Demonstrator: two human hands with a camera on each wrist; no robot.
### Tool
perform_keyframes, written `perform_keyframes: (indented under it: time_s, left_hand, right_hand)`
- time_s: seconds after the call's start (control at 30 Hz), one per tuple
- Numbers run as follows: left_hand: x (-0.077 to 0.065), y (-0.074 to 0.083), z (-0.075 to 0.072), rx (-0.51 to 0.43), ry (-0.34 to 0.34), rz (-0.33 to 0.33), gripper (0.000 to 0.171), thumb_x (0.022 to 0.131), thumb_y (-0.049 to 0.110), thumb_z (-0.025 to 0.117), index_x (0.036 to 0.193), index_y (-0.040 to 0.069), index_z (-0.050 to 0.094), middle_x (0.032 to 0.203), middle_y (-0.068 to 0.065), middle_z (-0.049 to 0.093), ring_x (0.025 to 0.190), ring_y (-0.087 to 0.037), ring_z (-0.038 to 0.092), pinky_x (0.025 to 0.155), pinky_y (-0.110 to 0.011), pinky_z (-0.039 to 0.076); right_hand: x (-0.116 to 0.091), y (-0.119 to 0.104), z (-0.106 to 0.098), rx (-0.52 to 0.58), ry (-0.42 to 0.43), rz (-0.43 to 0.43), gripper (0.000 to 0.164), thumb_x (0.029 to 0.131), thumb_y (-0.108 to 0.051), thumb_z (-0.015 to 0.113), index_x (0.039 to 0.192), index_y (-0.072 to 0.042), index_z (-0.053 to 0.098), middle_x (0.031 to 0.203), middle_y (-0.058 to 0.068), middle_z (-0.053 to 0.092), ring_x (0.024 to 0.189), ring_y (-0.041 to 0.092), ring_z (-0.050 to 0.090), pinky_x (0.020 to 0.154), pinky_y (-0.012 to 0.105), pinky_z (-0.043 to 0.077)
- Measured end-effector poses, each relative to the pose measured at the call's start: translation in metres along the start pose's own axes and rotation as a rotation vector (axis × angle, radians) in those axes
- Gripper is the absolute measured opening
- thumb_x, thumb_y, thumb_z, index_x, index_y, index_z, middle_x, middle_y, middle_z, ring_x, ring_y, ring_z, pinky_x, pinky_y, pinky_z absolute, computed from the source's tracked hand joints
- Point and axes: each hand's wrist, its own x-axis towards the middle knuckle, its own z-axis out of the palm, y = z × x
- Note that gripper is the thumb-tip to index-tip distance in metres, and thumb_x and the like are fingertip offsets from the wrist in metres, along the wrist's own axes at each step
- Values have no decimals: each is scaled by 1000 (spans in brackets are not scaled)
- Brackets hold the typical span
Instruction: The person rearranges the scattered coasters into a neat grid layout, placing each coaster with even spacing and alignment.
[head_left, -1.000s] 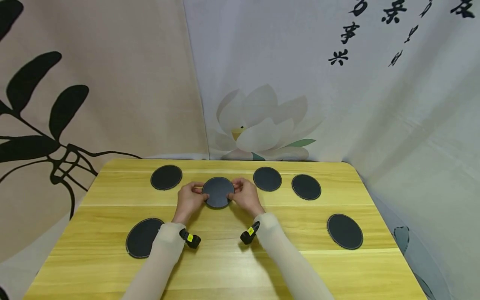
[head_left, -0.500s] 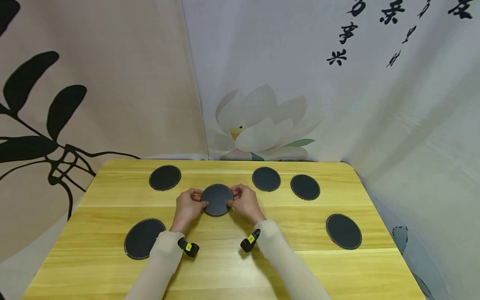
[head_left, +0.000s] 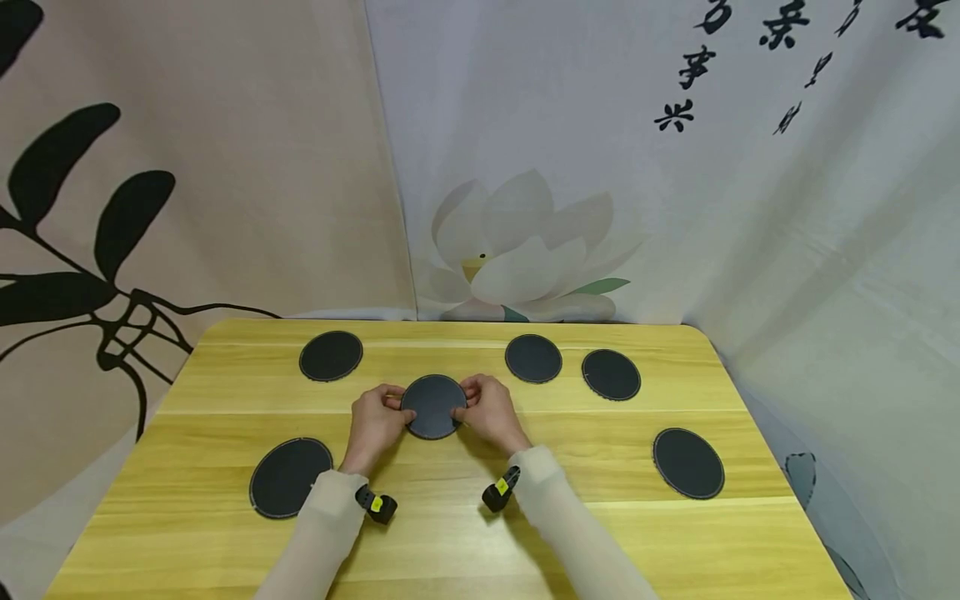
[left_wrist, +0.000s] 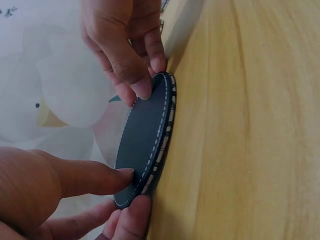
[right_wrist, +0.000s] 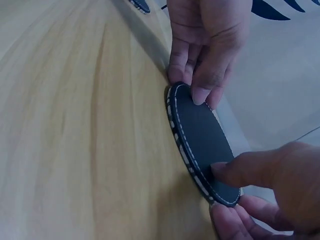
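A round black coaster (head_left: 433, 407) with white stitching round its rim is held between both hands near the middle of the table. My left hand (head_left: 375, 423) pinches its left edge, thumb on top and fingers under the rim. The opposite edge is pinched by my right hand (head_left: 491, 410) in the same way. Seen from the left wrist, the coaster (left_wrist: 142, 142) lies tilted close over the wood, its side marked with pale and dark patches. The right wrist view shows the coaster (right_wrist: 202, 145) with both thumbs pressing on its dark face.
More black coasters lie spread on the wooden table (head_left: 450, 542): one at back left (head_left: 331, 356), one at front left (head_left: 288, 479) partly behind the left sleeve, and several to the right, including a coaster (head_left: 688, 463) farthest right. A printed curtain (head_left: 525, 167) hangs behind the table.
Both hands have drawn the coaster slightly toward the person, keeping the same pinch on its edges. The other coasters lie where they were.
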Motion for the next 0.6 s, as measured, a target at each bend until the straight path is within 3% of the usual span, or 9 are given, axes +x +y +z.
perform_keyframes:
  time_s: [0.23,0.6]
  left_hand:
    - [1,-1,3,8,4,9,37,85,4,79,120,-1,71,97,-17,68,88,-27,64,69,-28,50]
    - [-1,-4,3,26,-3,21,35,86,6,78,120,-3,71,98,-17,67,88,-27,63,74,-32,51]
  right_hand:
    - [-1,4,-1,-32,-8,-18,43,82,-9,86,119,-1,66,107,12,64,89,17,60,81,32,55]
    - [-4,2,-2,-55,-19,-26,42,82,-9,85,117,1,65,105,14,64,87,17,57,80,33,52]
